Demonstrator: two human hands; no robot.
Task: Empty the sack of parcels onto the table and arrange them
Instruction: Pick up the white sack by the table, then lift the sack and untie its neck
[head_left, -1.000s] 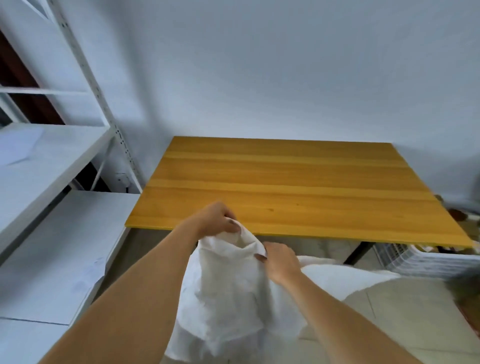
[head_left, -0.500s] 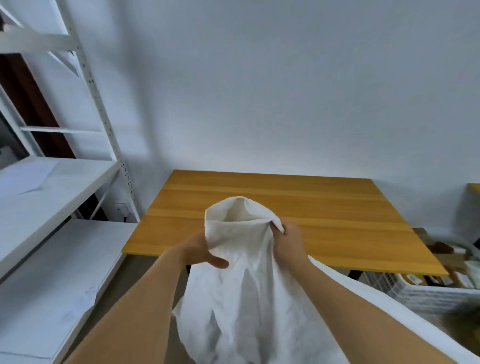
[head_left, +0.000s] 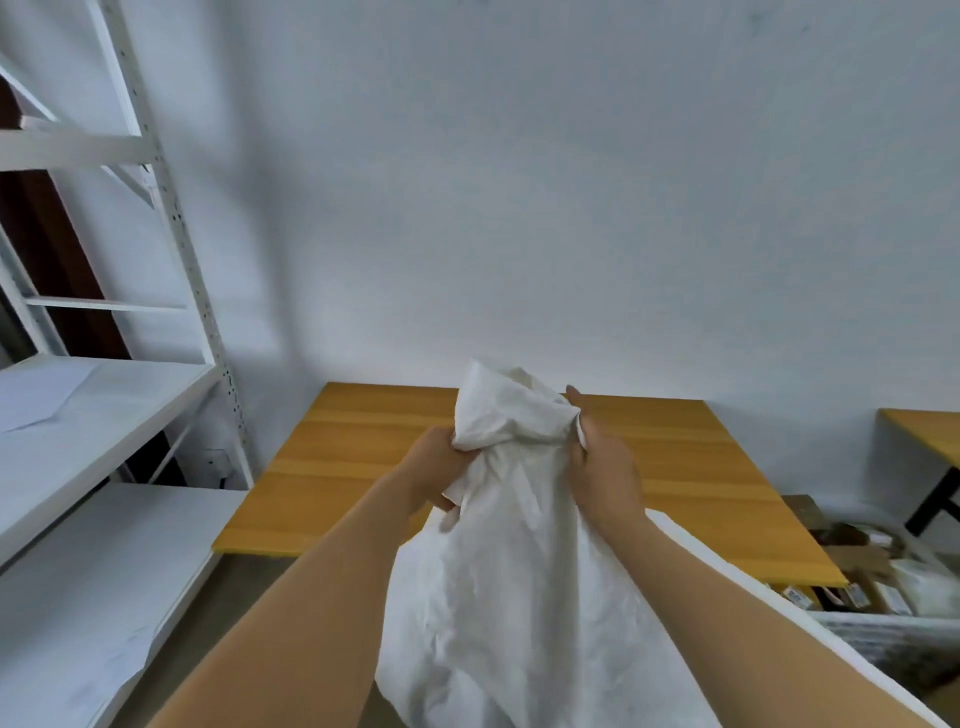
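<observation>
A white cloth sack (head_left: 514, 582) hangs in front of me, its gathered neck raised over the near edge of the wooden table (head_left: 332, 488). My left hand (head_left: 434, 470) grips the neck from the left. My right hand (head_left: 605, 475) grips it from the right. The neck is bunched closed between both hands, and the sack's body droops below table height. Whatever is inside the sack is hidden. No parcels lie on the tabletop.
White metal shelving (head_left: 104, 426) stands at the left, close to the table. A white crate (head_left: 883, 603) of boxes and packets sits on the floor at the right. A second wooden table (head_left: 930, 431) shows at the far right edge. A plain wall lies behind.
Both hands have lifted the sack's neck from below the table's edge up to above it. My view has tilted upward, showing more wall.
</observation>
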